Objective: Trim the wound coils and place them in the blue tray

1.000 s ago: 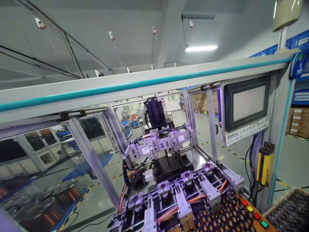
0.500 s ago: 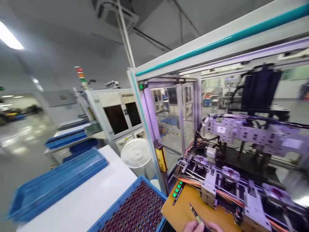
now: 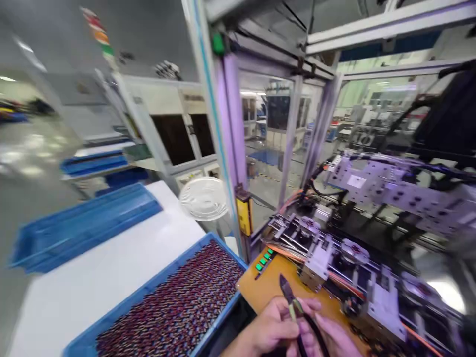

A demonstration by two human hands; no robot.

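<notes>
A pair of cutting pliers (image 3: 289, 294) with dark jaws and green-and-black handles is held up at the lower centre, its tip pointing up and away from me. My left hand (image 3: 273, 325) is closed, its thumb and fingers pinching the handles just below the pivot. From the other side my right hand (image 3: 329, 332) wraps its fingers about the same handles, some of them hidden behind the tool. Both hands are over the orange-yellow panel (image 3: 264, 285) at the front of the machine.
Left of the panel stands a blue tray (image 3: 223, 317) full of small dark-red parts. A blue bin (image 3: 85, 223) rests on the white table (image 3: 163, 228). Green buttons (image 3: 263, 261) line the panel's left edge. Metal fixtures (image 3: 316, 263) with cables run along its right, behind a frame post (image 3: 219, 124).
The view has tilted down and the machine's top beam has left it. Both hands and the pliers now show more fully, higher in the picture. The pliers stay in hand.
</notes>
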